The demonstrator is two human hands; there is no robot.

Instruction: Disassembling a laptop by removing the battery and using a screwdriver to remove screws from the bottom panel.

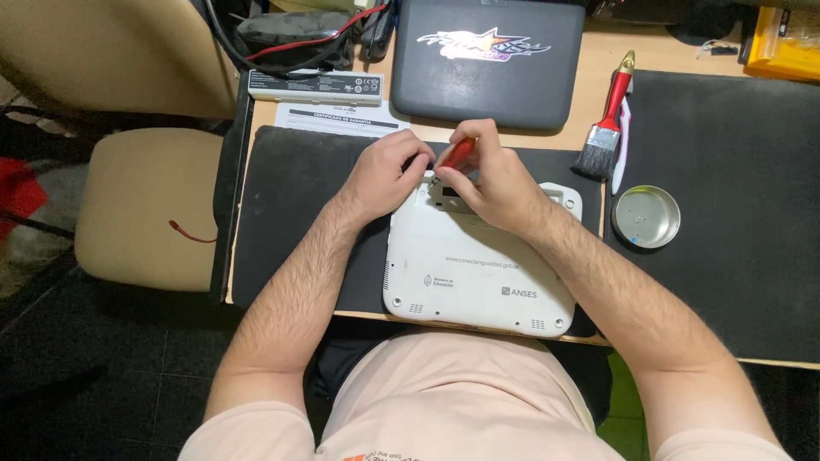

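One view, from the head, is given. A white laptop (478, 273) is laid underside up on a black mat (290, 213), its near edge level with the desk's front edge. The right hand (491, 183) is closed around a red-handled screwdriver (459, 154), whose tip is set down at the laptop's far left corner. The left hand (389, 175) is curled loosely, fingertips resting on that same corner just beside the tip; nothing is gripped by it.

Bare mat is left to the left of the laptop, up to the desk's left edge, where a beige chair (141, 205) stands close by. On the right a second, larger mat (735, 256) lies mostly bare, reaching the near desk edge. A round metal tin (647, 217) sits at its left edge, and a red-handled brush (605, 128) lies across the gap between the mats (bristles toward the person).

Beyond the hands a dark grey case (487, 64) carries a star-shaped sticker in white and pink on its lid. To its left a long white battery (314, 87) bears a printed label, and a white paper sheet (342, 118) with a black heading bar lies under its near edge. Small grey print and logos are seen on the laptop's underside.
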